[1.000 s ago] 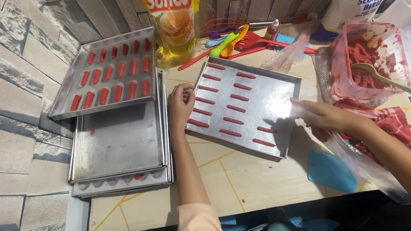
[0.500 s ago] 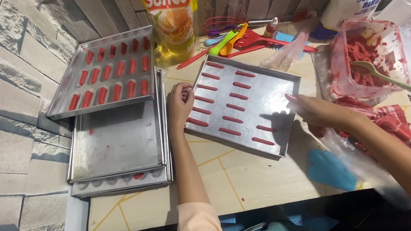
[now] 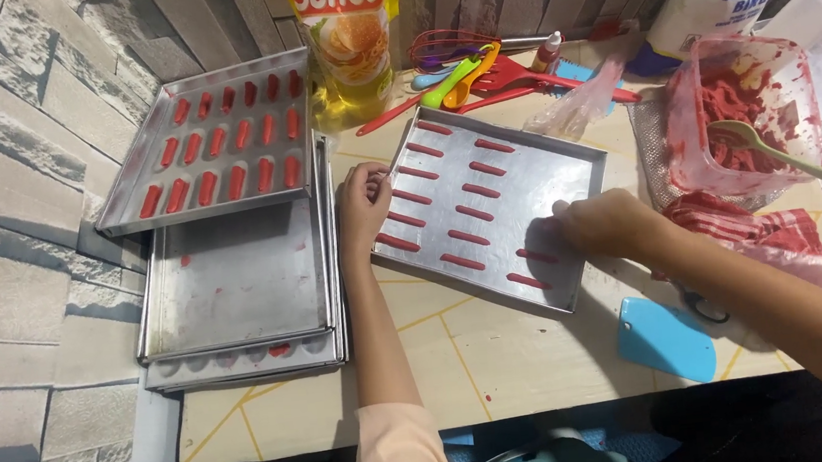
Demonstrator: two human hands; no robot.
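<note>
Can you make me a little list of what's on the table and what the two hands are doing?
left hand: grips the left edge of the middle tray
right hand: rests flat on the tray's right part, by a red strip
middle tray: metal, rows of thin red dough strips
far tray: full of thicker red pieces, propped on stacked trays
plastic tub: red dough and a green spoon
blue scraper: on the table, near edge
oil pouch: behind the trays

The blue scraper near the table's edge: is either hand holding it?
No. The blue scraper lies alone on the table; the left hand and right hand are both at the baking tray.
</note>
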